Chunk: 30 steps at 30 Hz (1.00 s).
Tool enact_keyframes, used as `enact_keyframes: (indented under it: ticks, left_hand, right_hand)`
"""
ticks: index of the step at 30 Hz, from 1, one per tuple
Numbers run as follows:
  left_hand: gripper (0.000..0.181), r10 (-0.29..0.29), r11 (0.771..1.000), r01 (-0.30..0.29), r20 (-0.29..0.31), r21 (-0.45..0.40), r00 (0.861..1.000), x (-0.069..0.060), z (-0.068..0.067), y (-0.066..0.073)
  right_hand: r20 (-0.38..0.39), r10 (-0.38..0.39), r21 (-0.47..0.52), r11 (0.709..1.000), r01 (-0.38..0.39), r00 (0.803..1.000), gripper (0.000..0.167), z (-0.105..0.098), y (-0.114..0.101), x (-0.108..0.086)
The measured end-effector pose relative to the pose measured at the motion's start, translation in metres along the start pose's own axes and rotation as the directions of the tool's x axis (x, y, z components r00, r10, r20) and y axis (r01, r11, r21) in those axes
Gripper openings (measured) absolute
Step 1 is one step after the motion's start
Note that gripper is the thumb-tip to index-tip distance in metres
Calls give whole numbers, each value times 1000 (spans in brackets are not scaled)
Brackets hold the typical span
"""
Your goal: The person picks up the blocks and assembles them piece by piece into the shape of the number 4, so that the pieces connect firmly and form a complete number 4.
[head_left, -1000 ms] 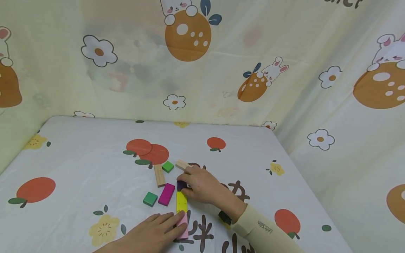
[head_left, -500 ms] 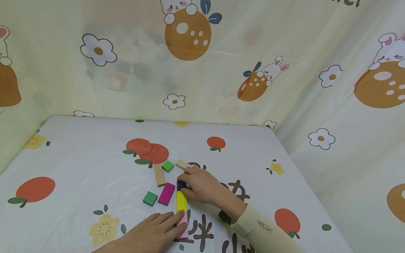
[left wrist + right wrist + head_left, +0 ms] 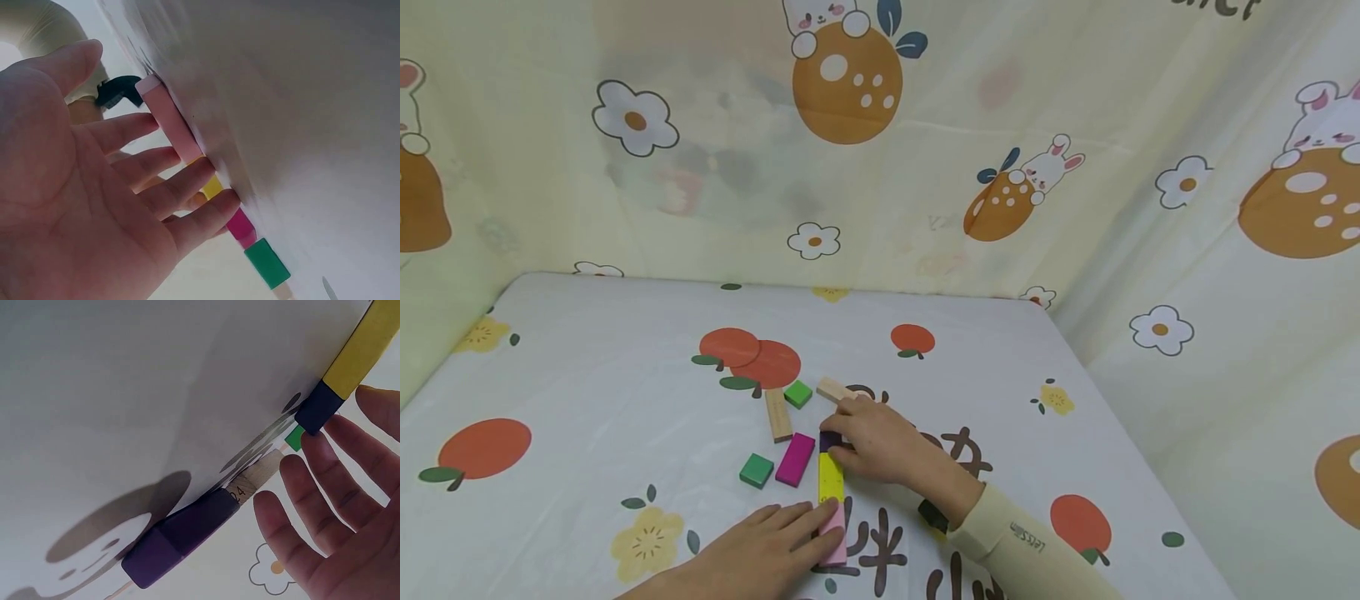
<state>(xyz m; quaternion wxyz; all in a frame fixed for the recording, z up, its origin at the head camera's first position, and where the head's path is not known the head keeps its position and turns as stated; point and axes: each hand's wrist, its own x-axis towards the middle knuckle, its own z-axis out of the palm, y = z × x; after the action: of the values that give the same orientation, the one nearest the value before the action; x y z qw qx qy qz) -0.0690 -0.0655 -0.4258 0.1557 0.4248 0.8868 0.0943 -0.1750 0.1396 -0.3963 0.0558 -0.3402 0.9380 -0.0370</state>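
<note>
A straight row of blocks lies on the table: a pink block nearest, a yellow block in the middle, a small dark navy block at the far end. My left hand lies along the left of the row, its almost straight fingers touching the pink block and reaching the yellow one. My right hand is at the far end, loosely bent fingertips touching the navy block and the thumb near its joint with the yellow. In the right wrist view the fingers look spread and hardly curled.
Left of the row lie a magenta block, a green block and a plain wooden block. Beyond them is a bright green block. Another wooden block and a purple block lie by my right hand.
</note>
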Motion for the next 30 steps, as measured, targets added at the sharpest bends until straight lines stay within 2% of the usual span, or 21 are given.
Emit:
enact_keyframes:
  ticks: [13,20,30]
  left_hand:
    - [84,3,1000,-3,4,3,1000,1,1,-1]
    - [83,-13,1000,13,13,-9,1000,1,-1,0]
    - [82,-4,1000,4,15,10,1000,3,-4,1]
  right_hand:
    - [-1,-6,3,1000,6,1000,34,3,1,0]
    - [-7,-9,-1,1000,9,1000,33,4,1,0]
    - [-41,-27,23,999,28,999,31,2,2,-2]
